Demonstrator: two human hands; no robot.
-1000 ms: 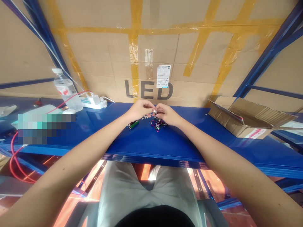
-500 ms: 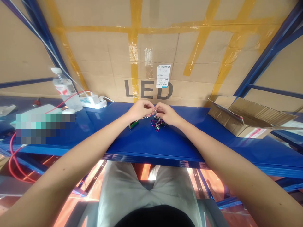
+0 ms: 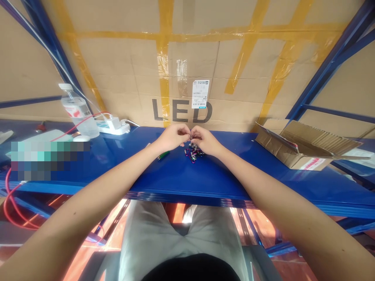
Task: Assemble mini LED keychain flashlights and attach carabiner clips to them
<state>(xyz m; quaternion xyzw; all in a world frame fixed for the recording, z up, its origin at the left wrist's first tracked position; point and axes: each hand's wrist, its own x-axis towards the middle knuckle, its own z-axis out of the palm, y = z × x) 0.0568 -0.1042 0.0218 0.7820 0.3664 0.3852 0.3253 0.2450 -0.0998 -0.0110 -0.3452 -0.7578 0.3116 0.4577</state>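
Note:
My left hand (image 3: 173,136) and my right hand (image 3: 205,140) meet at the back of the blue shelf (image 3: 187,175), fingers pinched together on a small metal piece (image 3: 190,137) between them. Just below my right hand lies a little heap of coloured keychain clips (image 3: 193,153), purple and dark. A small green cylinder (image 3: 163,155) lies on the shelf under my left wrist. What exactly the fingers grip is too small to make out.
A big taped cardboard box marked LED (image 3: 181,78) stands behind the hands. An open cardboard box (image 3: 304,148) sits at the right. At the left are a water bottle (image 3: 78,111), a white power strip (image 3: 113,125) and a red cable (image 3: 11,203).
Both hands stay pinched together at the same spot. The view has shifted slightly, so the things at the left sit a bit further left.

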